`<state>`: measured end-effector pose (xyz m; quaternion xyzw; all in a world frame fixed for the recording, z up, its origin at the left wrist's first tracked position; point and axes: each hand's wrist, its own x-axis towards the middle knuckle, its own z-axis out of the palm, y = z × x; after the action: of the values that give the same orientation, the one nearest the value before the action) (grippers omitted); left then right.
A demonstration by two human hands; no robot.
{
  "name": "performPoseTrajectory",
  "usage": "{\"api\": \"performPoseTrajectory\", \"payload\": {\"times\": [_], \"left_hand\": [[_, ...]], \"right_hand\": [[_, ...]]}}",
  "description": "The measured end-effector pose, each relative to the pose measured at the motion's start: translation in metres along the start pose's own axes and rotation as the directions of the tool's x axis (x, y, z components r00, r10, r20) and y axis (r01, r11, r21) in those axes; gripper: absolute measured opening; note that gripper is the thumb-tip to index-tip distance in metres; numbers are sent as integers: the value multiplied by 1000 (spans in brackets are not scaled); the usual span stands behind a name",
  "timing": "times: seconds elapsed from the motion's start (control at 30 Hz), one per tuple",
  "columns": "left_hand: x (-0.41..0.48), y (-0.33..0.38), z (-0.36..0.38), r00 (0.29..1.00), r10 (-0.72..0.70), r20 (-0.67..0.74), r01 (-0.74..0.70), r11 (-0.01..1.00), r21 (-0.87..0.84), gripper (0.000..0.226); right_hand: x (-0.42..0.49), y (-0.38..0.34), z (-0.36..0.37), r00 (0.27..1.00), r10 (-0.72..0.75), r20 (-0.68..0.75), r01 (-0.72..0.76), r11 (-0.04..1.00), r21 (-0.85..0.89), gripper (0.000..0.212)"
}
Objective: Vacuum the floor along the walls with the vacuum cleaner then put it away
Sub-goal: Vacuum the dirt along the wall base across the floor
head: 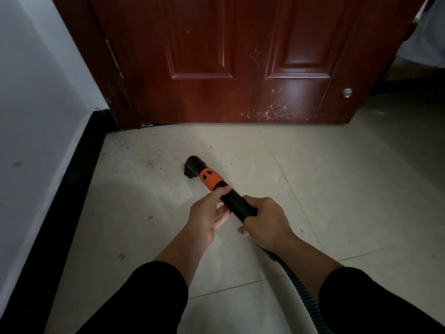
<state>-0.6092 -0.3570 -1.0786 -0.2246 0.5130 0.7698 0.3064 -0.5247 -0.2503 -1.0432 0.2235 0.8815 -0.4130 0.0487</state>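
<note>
A black vacuum wand (234, 201) with an orange collar (210, 178) points toward the left wall. Its black nozzle (192, 166) rests on the pale tiled floor (325, 189) beside scattered dark dirt (151, 162). My left hand (208, 214) holds the wand just behind the orange collar, thumb on top. My right hand (267, 221) grips the wand further back. A ribbed grey hose (296, 283) runs from under my right wrist toward the lower right. The vacuum's body is out of view.
A dark red wooden door (240, 59) stands ahead, with a metal stopper (347, 93) low on its right side. A white wall (36, 104) with a black skirting board (62, 196) runs along the left. An opening shows past the door's right edge.
</note>
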Motion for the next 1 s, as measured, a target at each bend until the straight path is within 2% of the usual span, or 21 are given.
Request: {"api": "performPoseTrajectory", "payload": {"times": [0.3, 0.47, 0.6, 0.8, 1.0], "left_hand": [[-4, -4, 18, 1000, -26, -14, 25, 1000, -16, 28], [-16, 7, 19, 996, -9, -84, 17, 995, 95, 22], [-21, 27, 9, 992, -20, -123, 34, 993, 113, 18], [-8, 47, -7, 991, 20, -129, 0, 988, 156, 19], [9, 60, -9, 997, 38, -71, -27, 988, 151, 19]], "right_hand": [[1, 6, -19, 1000, 22, 7, -22, 1000, 12, 32], [-1, -2, -11, 998, 60, 28, -62, 996, 64, 32], [2, -17, 1, 997, 63, 45, -66, 996, 65, 30], [17, -36, 18, 997, 51, 56, -56, 994, 90, 30], [41, -46, 21, 997, 51, 55, -56, 995, 87, 30]]}}
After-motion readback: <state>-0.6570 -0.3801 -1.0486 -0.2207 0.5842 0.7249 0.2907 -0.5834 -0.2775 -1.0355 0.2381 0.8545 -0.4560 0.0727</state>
